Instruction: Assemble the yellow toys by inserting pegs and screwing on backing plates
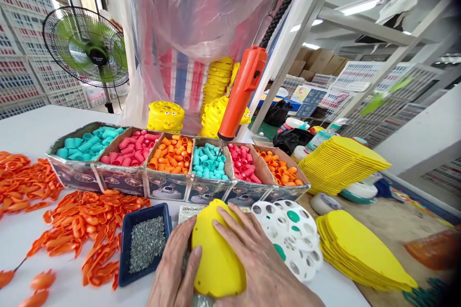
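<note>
A yellow plastic plate (212, 254) with a scalloped edge and small holes lies between my hands at the bottom centre. Along its left side my left hand (176, 264) is closed, thumb resting at the plate's edge. My right hand (252, 254) wraps over the right side, fingers pressed on the top face. Something see-through shows underneath, mostly hidden. Above hangs an orange electric screwdriver (243, 88), its bit pointing down. Left of my hands is a dark blue tray (124, 249) of small metal screws (147, 243). White discs with holes (306, 249) lie to the right.
A row of cardboard bins (167, 187) holds teal, pink and orange plastic caps. Orange plastic parts (79, 220) are heaped left. Yellow plates are stacked right (360, 254) and farther back (334, 163). Yellow moulded shells (165, 116) stand behind the bins, a fan (97, 55) beyond.
</note>
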{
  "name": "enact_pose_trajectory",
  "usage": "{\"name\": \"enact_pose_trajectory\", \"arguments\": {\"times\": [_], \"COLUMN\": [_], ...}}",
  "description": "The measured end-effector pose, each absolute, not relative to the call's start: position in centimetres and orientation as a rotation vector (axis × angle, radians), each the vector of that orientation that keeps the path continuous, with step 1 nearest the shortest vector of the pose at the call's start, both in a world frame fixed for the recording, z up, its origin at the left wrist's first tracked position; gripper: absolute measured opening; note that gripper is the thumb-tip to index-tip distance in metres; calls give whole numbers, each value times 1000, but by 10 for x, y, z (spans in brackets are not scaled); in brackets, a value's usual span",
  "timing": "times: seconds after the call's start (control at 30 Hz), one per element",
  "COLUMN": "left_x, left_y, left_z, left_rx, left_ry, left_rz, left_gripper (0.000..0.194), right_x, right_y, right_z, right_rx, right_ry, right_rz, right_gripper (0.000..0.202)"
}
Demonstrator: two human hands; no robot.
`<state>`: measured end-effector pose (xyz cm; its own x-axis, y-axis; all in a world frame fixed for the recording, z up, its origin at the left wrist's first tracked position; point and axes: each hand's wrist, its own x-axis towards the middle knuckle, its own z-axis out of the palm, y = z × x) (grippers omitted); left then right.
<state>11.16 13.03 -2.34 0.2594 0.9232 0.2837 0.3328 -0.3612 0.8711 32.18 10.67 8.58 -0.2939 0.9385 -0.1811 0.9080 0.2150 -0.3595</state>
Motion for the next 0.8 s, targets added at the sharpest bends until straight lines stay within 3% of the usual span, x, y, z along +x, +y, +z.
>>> {"name": "enact_pose_trajectory", "arguments": {"times": [0.17,0.33,0.57,0.8], "left_x": [118,120,117,112], "left_y": [137,140,140,142], "left_z": [-16,-3,1,16], "left_rx": [1872,1911,2080,2265], "left_ry": [1228,1190,1132,1032], "left_rz": [975,924,880,724], "left_gripper": [49,49,52,83], "right_x": [328,340,346,344], "right_y": [104,102,105,106], "right_z": [72,65,63,65], "right_rx": [-1741,-1622,-1568,-1594], "right_ry": [-2395,-2360,-2402,-2433], "right_rz": [575,536,476,449], "right_gripper": [113,85,90,91]}}
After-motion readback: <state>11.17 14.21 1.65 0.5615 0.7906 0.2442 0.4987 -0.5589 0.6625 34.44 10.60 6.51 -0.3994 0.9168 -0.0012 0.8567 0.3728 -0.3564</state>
